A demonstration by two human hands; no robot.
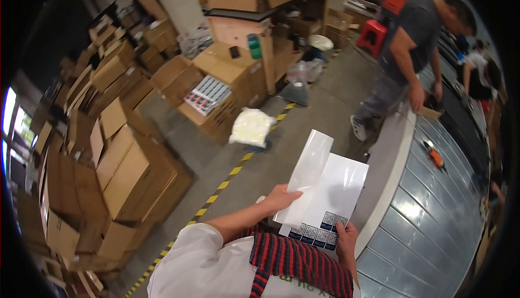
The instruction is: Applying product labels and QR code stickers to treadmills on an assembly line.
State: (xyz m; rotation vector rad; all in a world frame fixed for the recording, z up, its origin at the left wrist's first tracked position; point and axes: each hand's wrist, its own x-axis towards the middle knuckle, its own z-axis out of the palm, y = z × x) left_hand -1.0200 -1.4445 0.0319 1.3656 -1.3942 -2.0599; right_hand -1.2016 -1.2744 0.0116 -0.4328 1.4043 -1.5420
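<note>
A glossy white sticker sheet (341,184) is held in front of me, above the floor beside the conveyor. Along its lower end sit several square code stickers with dark blue bands; the rest of it is blank white. A shiny white strip (310,165) overlaps its left side; whether it is a fold or a separate piece I cannot tell. My left hand (283,198) pinches the left edge, thumb on top. My right hand (346,237) grips the lower right corner, its thumb beside the stickers. The fingers beneath the sheet are hidden.
On my right runs a metal roller conveyor (417,217) with an orange-and-black tool (434,156) on it. A person in grey (406,49) leans over it. Left lie stacked cartons (124,173); ahead stand an open box (233,89), a white bundle (252,126) and a red stool (372,37).
</note>
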